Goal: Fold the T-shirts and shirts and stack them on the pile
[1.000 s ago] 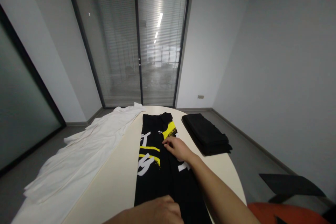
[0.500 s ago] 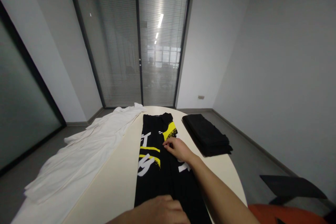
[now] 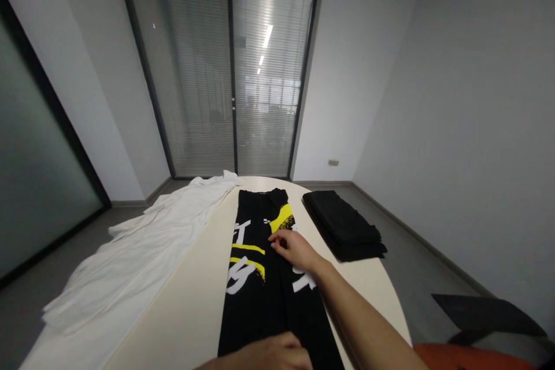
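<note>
A black T-shirt (image 3: 255,312) with white and yellow print lies lengthwise on the table, its sides folded in to make a long strip with the collar end farthest from me. My right hand (image 3: 293,250) is closed, thumb and fingertips pinching the cloth at the folded edge near the yellow patch. Close to me, at the bottom of the view, my left hand (image 3: 275,354) rests curled over the lower part of the shirt. Its fingertips are mostly hidden, but it appears to grip the fabric.
White garments (image 3: 130,260) lie spread in overlapping layers along the left side of the pale table (image 3: 184,300). A neat stack of folded black clothes (image 3: 342,222) sits at the right. Past the table's right edge is a chair with an orange seat (image 3: 468,356).
My left hand has shifted slightly toward me and to the right. The right hand keeps almost the same place on the shirt. The view has tilted a little.
</note>
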The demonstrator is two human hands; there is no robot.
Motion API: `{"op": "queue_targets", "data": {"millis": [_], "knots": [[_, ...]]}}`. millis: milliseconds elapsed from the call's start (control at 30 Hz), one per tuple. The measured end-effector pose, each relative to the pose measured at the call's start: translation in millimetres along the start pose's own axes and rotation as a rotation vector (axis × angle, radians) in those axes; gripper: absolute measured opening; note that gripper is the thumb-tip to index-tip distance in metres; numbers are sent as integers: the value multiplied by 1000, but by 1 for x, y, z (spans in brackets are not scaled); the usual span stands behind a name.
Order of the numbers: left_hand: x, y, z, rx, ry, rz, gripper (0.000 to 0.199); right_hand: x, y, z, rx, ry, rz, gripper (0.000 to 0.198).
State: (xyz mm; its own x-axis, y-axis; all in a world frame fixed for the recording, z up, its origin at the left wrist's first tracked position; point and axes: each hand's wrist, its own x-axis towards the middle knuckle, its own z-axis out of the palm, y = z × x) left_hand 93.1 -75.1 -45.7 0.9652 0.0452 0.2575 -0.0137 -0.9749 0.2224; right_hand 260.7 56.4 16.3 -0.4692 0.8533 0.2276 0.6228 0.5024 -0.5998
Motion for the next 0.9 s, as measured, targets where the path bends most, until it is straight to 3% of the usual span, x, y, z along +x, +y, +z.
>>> {"op": "queue_targets", "data": {"millis": [100,200,333,433,533,633,700,800,900], "knots": [[2,1,-18,-38,28,-6,13,0,-2,0,-22,-7,20,26],[0,7,-57,-18,75,-89,15,0,-4,-3,-9,-33,19,26],[-10,13,-97,6,3,-288,60,0,-5,-9,29,-41,28,23],[-18,11,-90,29,-80,-305,62,1,-4,-13,83,-91,54,19],[-21,6,-72,85,-70,-258,54,0,-3,-16,202,-190,82,15],[-20,5,-71,82,-50,-258,49,-2,-4,-17,287,-226,84,16],[-19,6,-81,43,-26,-309,54,-1,-5,-16,278,-170,74,17],[-20,4,-92,20,0,-404,66,11,-4,-14,164,24,96,19],[-24,-4,-85,42,-5,-419,71,36,1,-13,-7,166,198,20]]}}
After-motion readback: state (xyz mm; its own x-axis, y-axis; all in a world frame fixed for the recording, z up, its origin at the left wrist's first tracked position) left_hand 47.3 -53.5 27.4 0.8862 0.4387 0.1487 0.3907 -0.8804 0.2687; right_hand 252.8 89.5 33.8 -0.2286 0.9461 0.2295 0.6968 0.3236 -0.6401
